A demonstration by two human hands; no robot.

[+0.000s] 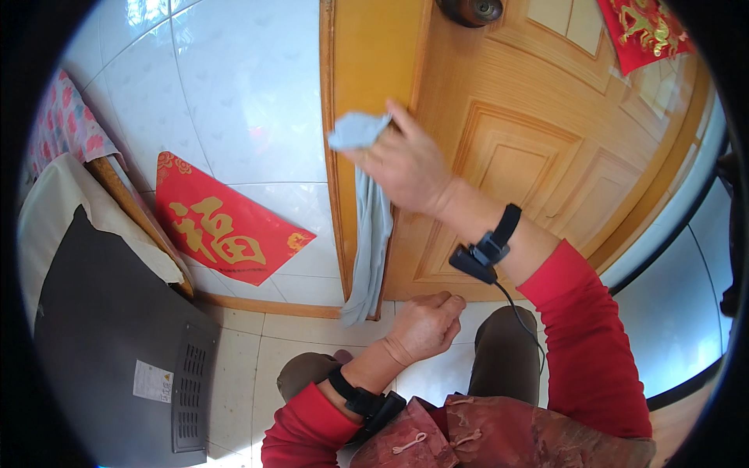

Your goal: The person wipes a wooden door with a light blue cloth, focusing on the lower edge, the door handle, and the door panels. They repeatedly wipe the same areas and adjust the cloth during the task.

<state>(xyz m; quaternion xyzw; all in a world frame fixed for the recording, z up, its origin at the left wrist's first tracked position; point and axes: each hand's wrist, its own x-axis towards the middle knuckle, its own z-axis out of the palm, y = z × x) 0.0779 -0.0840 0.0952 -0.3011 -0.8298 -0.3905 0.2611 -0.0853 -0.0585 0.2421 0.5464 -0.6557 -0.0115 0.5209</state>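
My right hand (409, 161) grips a light blue-grey cloth (371, 222) against the yellow-brown wooden door frame (374, 58). Part of the cloth is bunched at my fingers, and the rest hangs down along the frame to the floor. Lower down, my left hand (430, 324) is curled in a loose fist above my knees, with no object visible in it. Beside the frame stands the panelled wooden door (515, 175), with a dark round knob (471, 9) near the top of the view. Both wrists wear black straps with small devices.
A red paper decoration with gold writing (216, 222) is on the white tiled wall (257, 105). At left stands a dark vented appliance (123, 327) beside draped fabric (76, 128). Another red decoration (649, 32) hangs on the door. A glossy curved surface (673, 316) is at right.
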